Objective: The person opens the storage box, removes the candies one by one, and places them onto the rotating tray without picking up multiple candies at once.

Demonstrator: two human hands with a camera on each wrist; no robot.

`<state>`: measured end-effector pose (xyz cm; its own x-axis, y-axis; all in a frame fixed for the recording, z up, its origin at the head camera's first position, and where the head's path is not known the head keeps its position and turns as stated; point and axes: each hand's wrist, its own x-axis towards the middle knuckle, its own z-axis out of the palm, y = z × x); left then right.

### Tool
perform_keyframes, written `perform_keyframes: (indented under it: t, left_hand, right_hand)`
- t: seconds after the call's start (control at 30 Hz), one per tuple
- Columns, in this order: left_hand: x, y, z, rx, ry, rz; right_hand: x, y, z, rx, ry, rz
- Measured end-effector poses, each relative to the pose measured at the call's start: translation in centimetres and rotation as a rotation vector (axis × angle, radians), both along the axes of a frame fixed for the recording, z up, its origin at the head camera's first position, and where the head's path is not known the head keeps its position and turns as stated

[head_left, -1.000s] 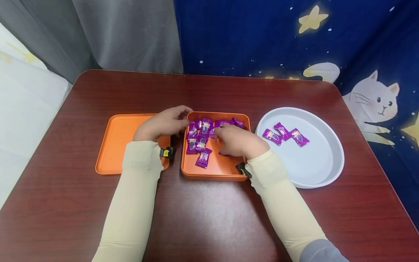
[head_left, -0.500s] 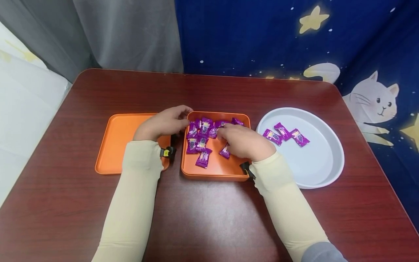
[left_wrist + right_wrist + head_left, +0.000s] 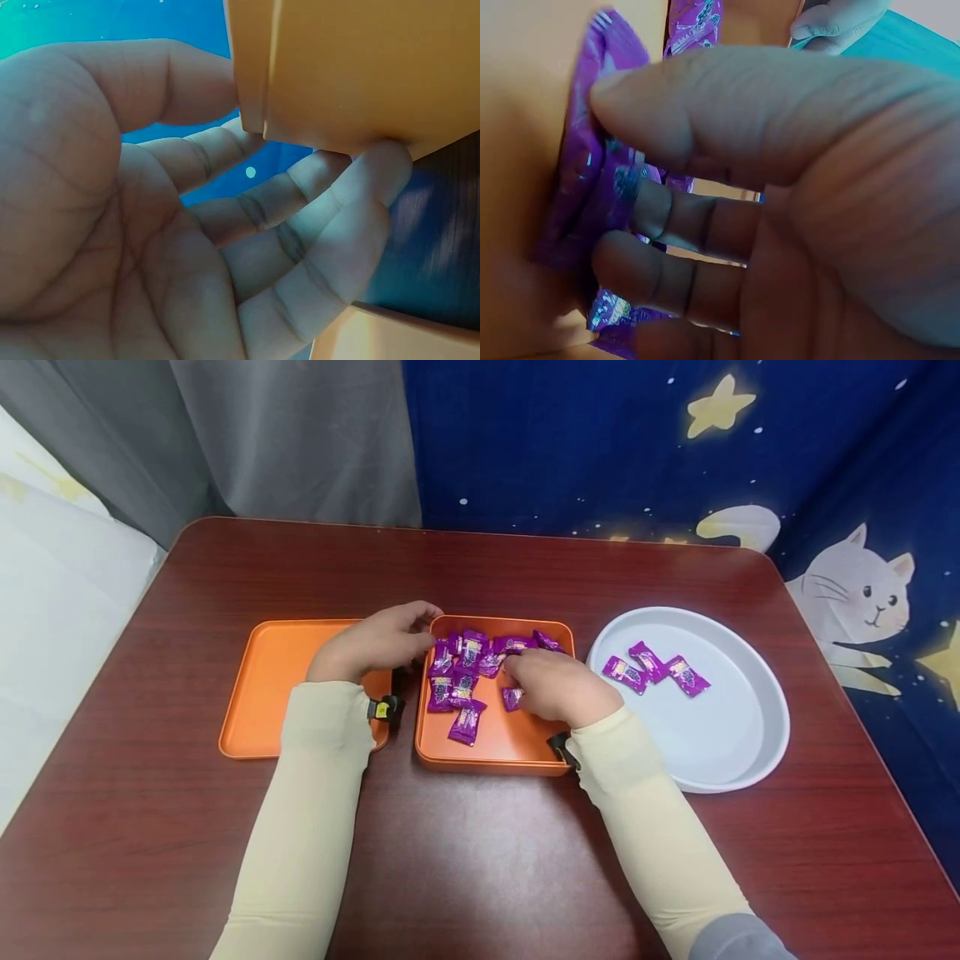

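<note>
The orange box (image 3: pixel 495 767) holds several purple-wrapped candies, most of them bunched along its left and far sides. At its far left corner is my left hand (image 3: pixel 382 639); in the left wrist view the thumb and fingers (image 3: pixel 289 232) grip the corner of the box wall (image 3: pixel 360 67). My right hand (image 3: pixel 562 685) reaches inside the box. The right wrist view shows its thumb (image 3: pixel 652 109) and fingertips pinching a purple candy (image 3: pixel 592 165) close against the box surface. Part of another candy (image 3: pixel 512 698) shows beside the right fingers in the head view.
On the right a round white tray (image 3: pixel 720 752) holds 3 purple candies (image 3: pixel 647 662). An orange lid (image 3: pixel 258 693) lies flat on the left, partly under the left arm. All rest on a dark red wooden table (image 3: pixel 465 860), with curtains behind its far edge.
My right hand shifts slightly right, then a little back left, inside the box. The candy beside its fingers has moved slightly. My left hand stays at the box corner.
</note>
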<state>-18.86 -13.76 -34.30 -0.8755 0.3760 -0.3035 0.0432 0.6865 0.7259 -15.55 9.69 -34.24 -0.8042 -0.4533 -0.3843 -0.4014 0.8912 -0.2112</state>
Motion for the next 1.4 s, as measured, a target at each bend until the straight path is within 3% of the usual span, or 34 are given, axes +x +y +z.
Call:
perform_keyframes:
  t: [0.37, 0.87, 1.13, 1.4]
  left_hand:
    - [-0.10, -0.06, -0.05, -0.013, -0.005, -0.001]
    - [-0.05, -0.15, 0.05, 0.013, -0.006, -0.002]
    - [-0.12, -0.03, -0.15, 0.013, -0.004, -0.001]
    - [-0.09, 0.00, -0.25, 0.015, 0.000, -0.003]
  right_hand:
    - [0.23, -0.11, 0.54, -0.051, 0.030, -0.018]
    - [0.02, -0.49, 0.04, 0.026, 0.004, -0.013]
    - [0.26, -0.23, 0.38, -0.029, -0.008, -0.011]
    - [0.63, -0.01, 0.96, -0.059, 0.049, 0.019]
